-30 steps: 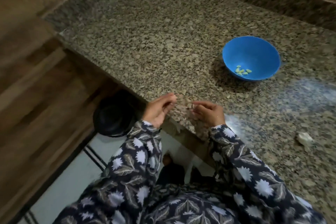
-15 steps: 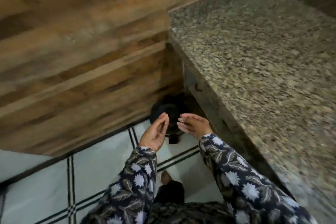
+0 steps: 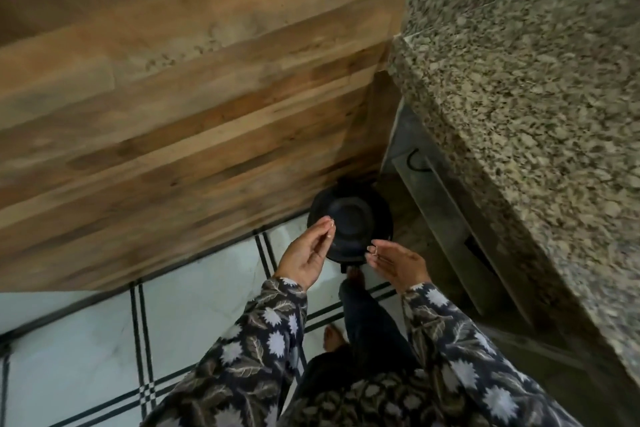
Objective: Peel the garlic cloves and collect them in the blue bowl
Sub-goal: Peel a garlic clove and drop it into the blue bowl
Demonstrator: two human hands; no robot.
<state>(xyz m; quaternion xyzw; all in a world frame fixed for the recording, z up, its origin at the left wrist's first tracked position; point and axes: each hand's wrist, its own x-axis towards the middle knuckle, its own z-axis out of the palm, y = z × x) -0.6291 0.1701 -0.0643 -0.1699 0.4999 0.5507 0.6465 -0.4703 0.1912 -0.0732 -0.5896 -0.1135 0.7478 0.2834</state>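
Low centre, over a black bin (image 3: pixel 353 218) — left hand (image 3: pixel 304 253) straight-fingered, holding nothing; right hand (image 3: pixel 398 265) loosely extended, pale scrap (image 3: pixel 372 250) at its forefinger — whether pinched, cannot tell.

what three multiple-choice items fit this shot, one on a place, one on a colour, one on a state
1. Where are the left hand and right hand?
A in a sink
B above the black bin on the tiled floor
C inside a drawer

2. What colour is the wall behind the bin?
A white
B green
C brown wood

3. How are the two hands?
A clasped together
B apart, with a gap between them
C both balled into fists

Answers:
1 B: the bin's round lid shows beneath and between them.
2 C: brown planks run across it.
3 B: the dark lid is visible in the gap.
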